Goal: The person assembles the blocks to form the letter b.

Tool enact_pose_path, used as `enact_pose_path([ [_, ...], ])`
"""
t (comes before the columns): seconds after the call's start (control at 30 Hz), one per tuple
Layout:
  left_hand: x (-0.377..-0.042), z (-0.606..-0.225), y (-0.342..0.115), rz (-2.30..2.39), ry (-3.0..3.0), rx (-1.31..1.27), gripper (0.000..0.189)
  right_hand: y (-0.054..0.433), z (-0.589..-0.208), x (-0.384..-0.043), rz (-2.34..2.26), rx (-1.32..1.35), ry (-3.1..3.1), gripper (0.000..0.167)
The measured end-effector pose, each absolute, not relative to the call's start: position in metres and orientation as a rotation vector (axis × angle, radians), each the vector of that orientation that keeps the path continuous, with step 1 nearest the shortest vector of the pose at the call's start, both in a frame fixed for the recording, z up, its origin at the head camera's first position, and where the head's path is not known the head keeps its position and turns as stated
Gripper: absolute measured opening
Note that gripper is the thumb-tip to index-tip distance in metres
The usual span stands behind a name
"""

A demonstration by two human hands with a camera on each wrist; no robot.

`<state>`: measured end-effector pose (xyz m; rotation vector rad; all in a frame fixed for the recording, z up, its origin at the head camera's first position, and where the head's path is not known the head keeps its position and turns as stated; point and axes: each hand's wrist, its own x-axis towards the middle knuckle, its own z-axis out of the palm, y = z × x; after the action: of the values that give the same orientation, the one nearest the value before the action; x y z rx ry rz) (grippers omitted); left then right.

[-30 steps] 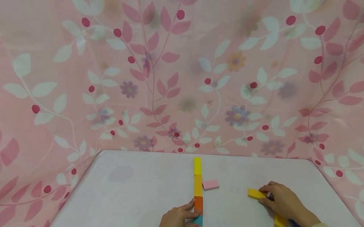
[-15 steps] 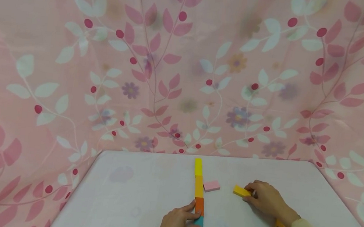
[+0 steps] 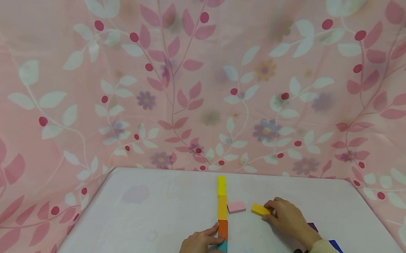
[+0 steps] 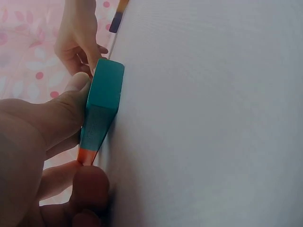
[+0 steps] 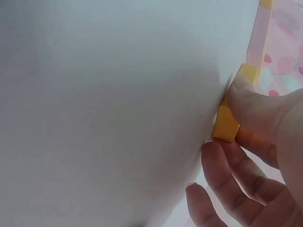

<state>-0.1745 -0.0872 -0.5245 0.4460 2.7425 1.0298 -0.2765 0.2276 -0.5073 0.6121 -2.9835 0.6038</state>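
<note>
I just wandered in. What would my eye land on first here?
Probably the pink leaf-patterned backdrop behind the white table. Then the bright row of blocks near the table's middle, running from yellow at the far end through orange to teal, with the left hand touching its near part. To its right, the right hand holds a yellow block beside a pink block.
</note>
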Motion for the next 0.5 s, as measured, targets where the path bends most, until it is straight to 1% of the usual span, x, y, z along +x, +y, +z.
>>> enact_pose_path([
  [0.27, -0.1736, -0.5237, -0.0869, 1.012, 2.751, 0.445, 0.051, 0.2223, -0.5112, -0.2785, 0.618, 0.675, -2.921, 0.031],
  [0.5, -0.1757, -0.5236, -0.0859, 1.001, 2.748, 0.417, 0.051, 0.2177, -0.5106, -0.2802, 0.614, 0.658, -2.939, 0.031],
])
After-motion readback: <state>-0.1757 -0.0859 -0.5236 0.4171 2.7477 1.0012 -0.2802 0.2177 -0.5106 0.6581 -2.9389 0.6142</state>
